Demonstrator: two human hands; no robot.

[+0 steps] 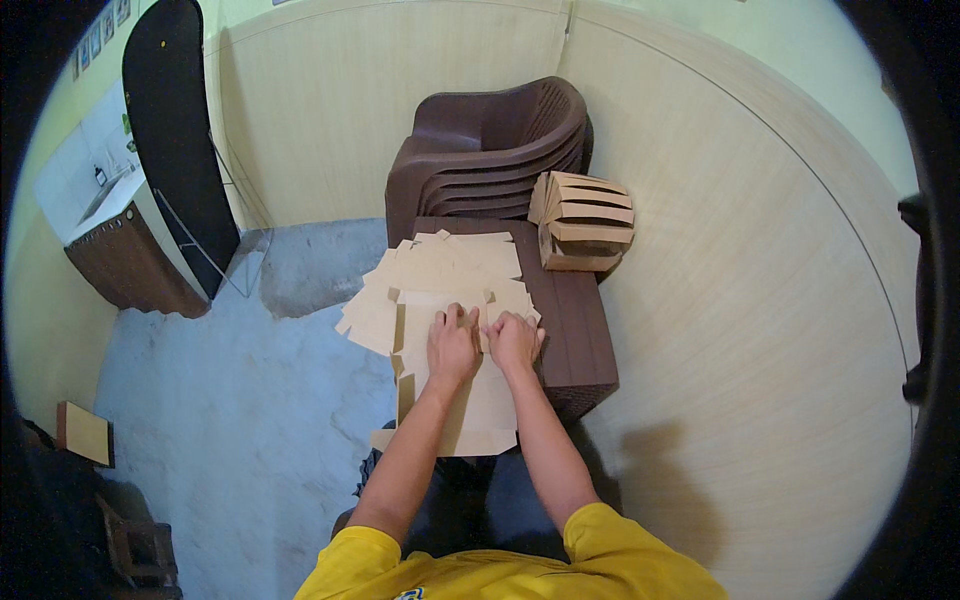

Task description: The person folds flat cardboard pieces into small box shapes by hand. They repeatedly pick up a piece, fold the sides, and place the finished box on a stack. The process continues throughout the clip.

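Observation:
A part-folded cardboard box blank [482, 415] lies in front of me, partly over my lap, with its left side flaps standing up. My left hand [455, 345] rests on the blank's inner face, its fingers bent and a little apart. Just to its right, my right hand [514, 340] is closed at the blank's right-hand flap, and its fingertips are partly hidden. Beyond both hands, more flat cardboard blanks [470, 258] lie in a loose, fanned pile.
The pile lies on a dark brown table or bench [575, 335]. Folded cardboard boxes [590, 215] are stacked at its far right, by the wall. Brown plastic chairs [490, 150] stand stacked behind. A sink cabinet [140, 265] and a tall black panel [165, 130] are at far left.

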